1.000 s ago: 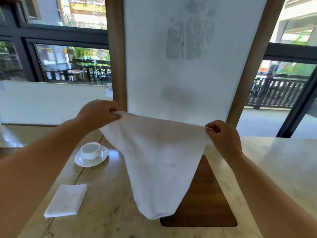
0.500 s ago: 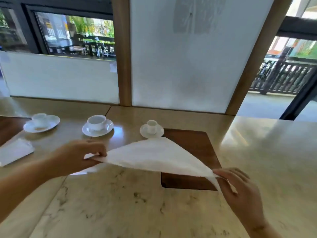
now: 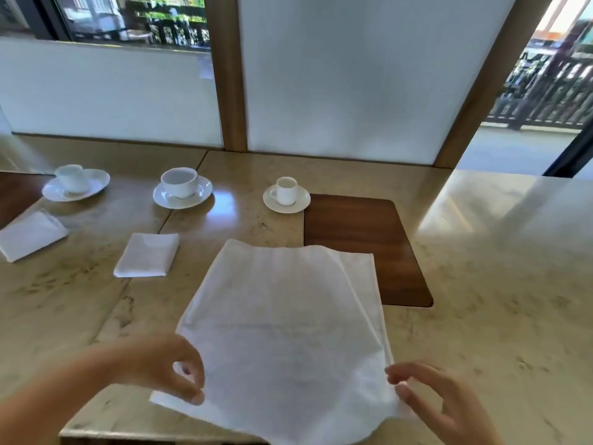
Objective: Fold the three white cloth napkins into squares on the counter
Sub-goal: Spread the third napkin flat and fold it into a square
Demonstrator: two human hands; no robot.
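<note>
napkin (image 3: pixel 282 316) flat on desk (image 3: pixel 481 284), long axis runs away | left hand (image 3: pixel 167 370) pinching near-left corner | right hand (image 3: pixel 439 399) loosely spread at near-right corner

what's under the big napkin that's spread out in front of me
The spread napkin lies mostly on the marble counter; its far right corner overlaps the wooden inlay. Anything else beneath is covered.

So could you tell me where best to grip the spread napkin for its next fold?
Probably the two near corners of the spread napkin, from the counter's front edge: it lies flat, and the left hand and right hand are already there.
</note>
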